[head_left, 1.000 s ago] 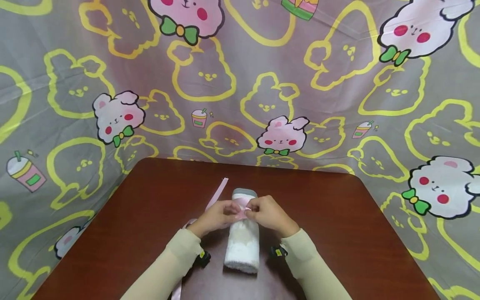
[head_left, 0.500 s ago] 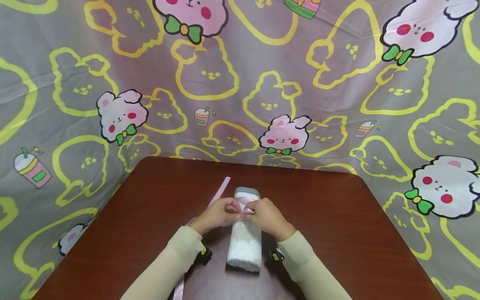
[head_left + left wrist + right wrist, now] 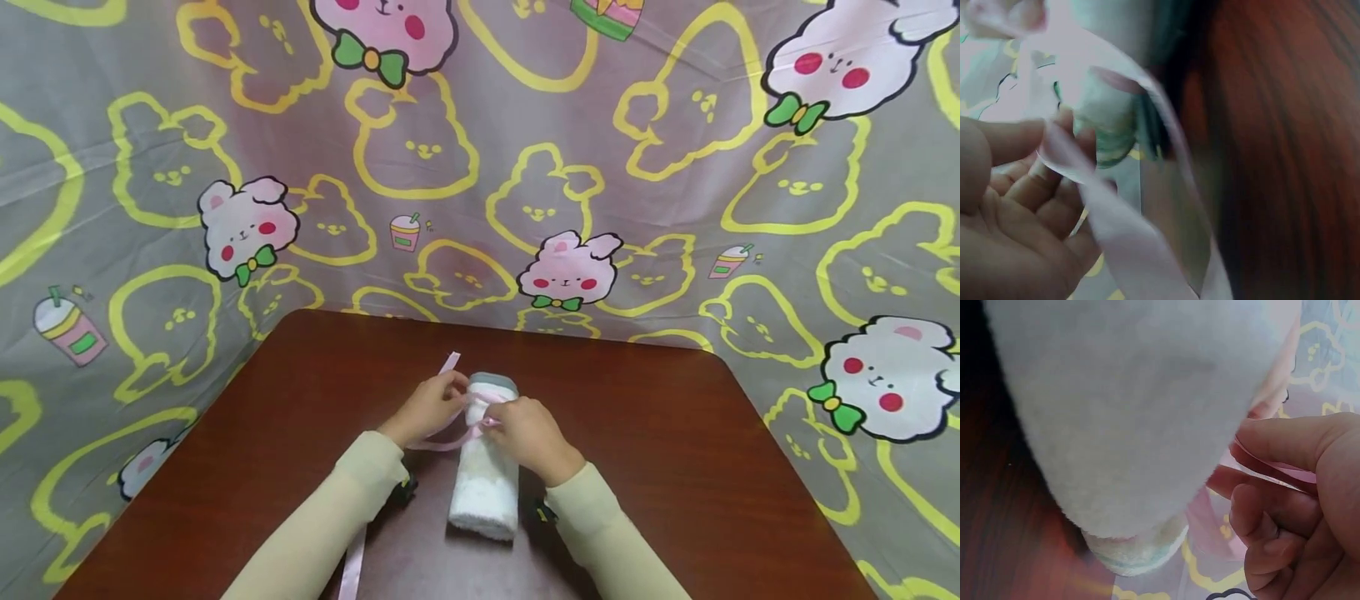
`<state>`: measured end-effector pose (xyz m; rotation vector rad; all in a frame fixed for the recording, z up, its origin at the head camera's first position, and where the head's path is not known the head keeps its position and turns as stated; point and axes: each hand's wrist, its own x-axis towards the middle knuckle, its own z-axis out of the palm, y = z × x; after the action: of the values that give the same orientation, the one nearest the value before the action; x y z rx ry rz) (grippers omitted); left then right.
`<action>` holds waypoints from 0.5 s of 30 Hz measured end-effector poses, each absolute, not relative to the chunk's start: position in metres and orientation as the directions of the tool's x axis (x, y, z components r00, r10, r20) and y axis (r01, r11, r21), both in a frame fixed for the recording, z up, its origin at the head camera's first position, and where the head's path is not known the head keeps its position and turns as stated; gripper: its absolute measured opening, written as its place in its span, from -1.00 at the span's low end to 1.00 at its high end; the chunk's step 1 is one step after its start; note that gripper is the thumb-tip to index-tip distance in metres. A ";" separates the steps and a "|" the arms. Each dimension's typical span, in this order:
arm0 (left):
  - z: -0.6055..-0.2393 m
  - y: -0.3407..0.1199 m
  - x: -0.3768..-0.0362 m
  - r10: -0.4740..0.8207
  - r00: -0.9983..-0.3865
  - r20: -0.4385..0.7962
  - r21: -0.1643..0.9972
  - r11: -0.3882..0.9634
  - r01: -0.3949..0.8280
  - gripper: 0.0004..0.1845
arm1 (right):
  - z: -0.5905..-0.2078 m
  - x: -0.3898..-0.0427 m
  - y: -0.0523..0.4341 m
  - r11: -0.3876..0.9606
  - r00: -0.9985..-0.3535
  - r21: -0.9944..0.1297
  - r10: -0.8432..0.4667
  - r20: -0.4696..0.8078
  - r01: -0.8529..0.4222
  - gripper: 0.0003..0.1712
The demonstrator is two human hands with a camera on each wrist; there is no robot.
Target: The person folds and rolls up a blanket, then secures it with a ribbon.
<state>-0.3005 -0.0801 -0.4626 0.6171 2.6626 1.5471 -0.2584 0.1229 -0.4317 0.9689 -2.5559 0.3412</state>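
Observation:
A rolled white towel (image 3: 483,492) with a grey far end lies lengthwise on the table. Pink ribbon (image 3: 438,445) is wrapped round its far part, and one strand loops off to the left. Beside the roll's left edge, my left hand (image 3: 426,410) pinches the ribbon; the left wrist view shows the strip (image 3: 1125,240) between thumb and fingertips. My right hand (image 3: 532,437) is over the roll's right side and pinches a folded bit of ribbon near the wrap. In the right wrist view the fleecy towel (image 3: 1129,425) hides part of those fingertips.
The dark red-brown table (image 3: 660,467) extends on both sides. One ribbon tail (image 3: 352,567) trails toward the near edge beside the left forearm, and another end (image 3: 450,362) points to the back. A patterned cloth (image 3: 442,183) hangs behind and at both sides.
The left hand has moved away from the right hand, up and left, drawing a ribbon strand out into a loop. The right hand stays near the wrap with its ribbon fold.

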 end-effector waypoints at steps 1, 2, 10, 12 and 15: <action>-0.462 -0.080 -0.301 0.328 -0.928 0.178 0.872 0.384 0.303 -0.78 | -0.432 -0.259 0.123 0.731 -0.690 -0.090 -0.586 0.426 -0.676 -0.87; -0.461 -0.081 -0.301 0.327 -0.932 0.158 0.910 0.317 0.266 -0.77 | -0.433 -0.259 0.124 0.731 -0.692 -0.091 -0.589 0.417 -0.676 -0.87; -0.448 -0.089 -0.302 0.354 -0.935 -0.014 0.996 -0.078 -0.044 -0.76 | -0.431 -0.258 0.124 0.727 -0.701 -0.102 -0.601 0.383 -0.679 -0.80; -0.447 -0.092 -0.301 0.365 -0.930 -0.045 0.993 -0.088 -0.082 -0.74 | -0.431 -0.259 0.124 0.729 -0.703 -0.104 -0.598 0.385 -0.676 -0.84; -0.447 -0.099 -0.295 0.390 -0.918 -0.071 0.997 0.048 -0.057 -0.69 | -0.433 -0.260 0.125 0.739 -0.715 -0.120 -0.578 0.393 -0.663 -0.91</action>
<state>-0.2950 -0.0989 -0.4467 0.3361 2.0087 1.9378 -0.2605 0.1254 -0.4328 0.9622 -2.6103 0.3621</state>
